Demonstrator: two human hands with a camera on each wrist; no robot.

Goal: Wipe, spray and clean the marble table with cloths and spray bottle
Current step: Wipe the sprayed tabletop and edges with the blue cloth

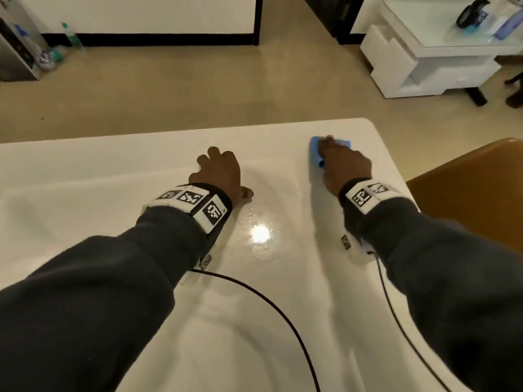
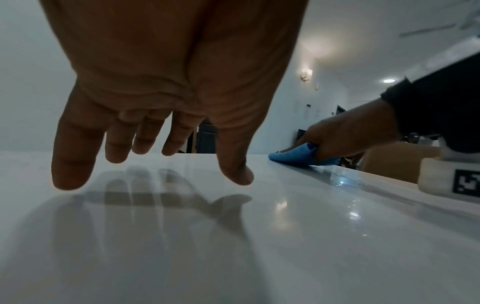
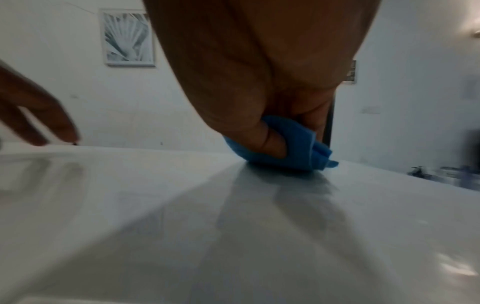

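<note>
A glossy white marble table (image 1: 113, 171) fills the lower part of the head view. My right hand (image 1: 341, 162) presses a folded blue cloth (image 1: 315, 149) onto the table near its far right corner; in the right wrist view the thumb (image 3: 272, 142) curls over the blue cloth (image 3: 298, 150) and pinches it. My left hand (image 1: 220, 172) hovers just over the table's middle with spread, relaxed fingers (image 2: 70, 160) and holds nothing. A wet, shiny patch (image 1: 259, 230) lies between the two hands. No spray bottle shows on the table.
A brown chair (image 1: 475, 193) stands at the table's right edge. White shelving (image 1: 418, 60) with bottles is at the far right, and more bottles (image 1: 70, 35) stand on the beige floor at the far left. Two cables (image 1: 268, 295) trail across the table from my wrists.
</note>
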